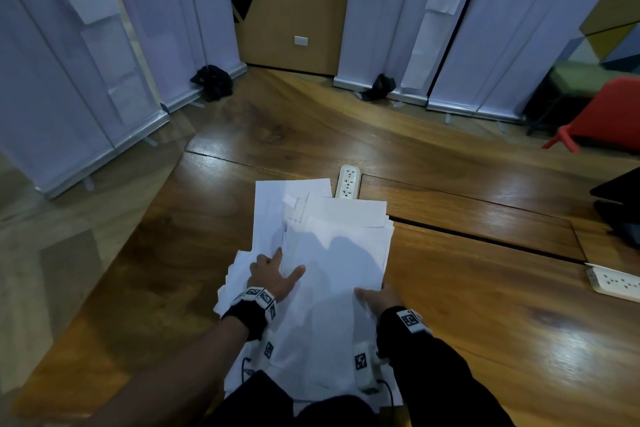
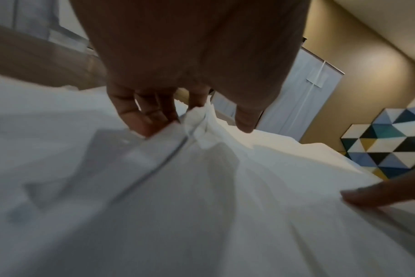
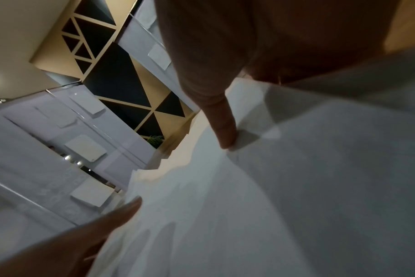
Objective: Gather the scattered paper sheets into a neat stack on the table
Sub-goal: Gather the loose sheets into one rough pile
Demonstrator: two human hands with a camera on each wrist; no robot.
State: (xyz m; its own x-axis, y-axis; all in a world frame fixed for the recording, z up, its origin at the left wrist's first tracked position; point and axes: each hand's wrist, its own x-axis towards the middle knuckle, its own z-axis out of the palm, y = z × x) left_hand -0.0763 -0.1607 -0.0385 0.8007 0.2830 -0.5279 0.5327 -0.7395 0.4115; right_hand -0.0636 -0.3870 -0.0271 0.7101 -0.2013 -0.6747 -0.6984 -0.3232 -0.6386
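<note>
Paper sheets (image 1: 332, 274) lie fanned on the surface (image 1: 485, 288) — my left hand (image 1: 273, 276) pinches edges, right hand (image 1: 379, 296) grips the side; I should square gently.

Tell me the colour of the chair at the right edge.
Red; the plastic chair shows best in the head view.

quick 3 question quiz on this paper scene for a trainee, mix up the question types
1. True or false: the paper sheets already form a neat stack.
2. Which hand has its thumb on top of the sheets at their right edge? A) left hand B) right hand
3. Fill in: the far sheets partly cover a white ____ on the table.

Key: 1 false, they are fanned and skewed. 2 B. 3 power strip.
</note>
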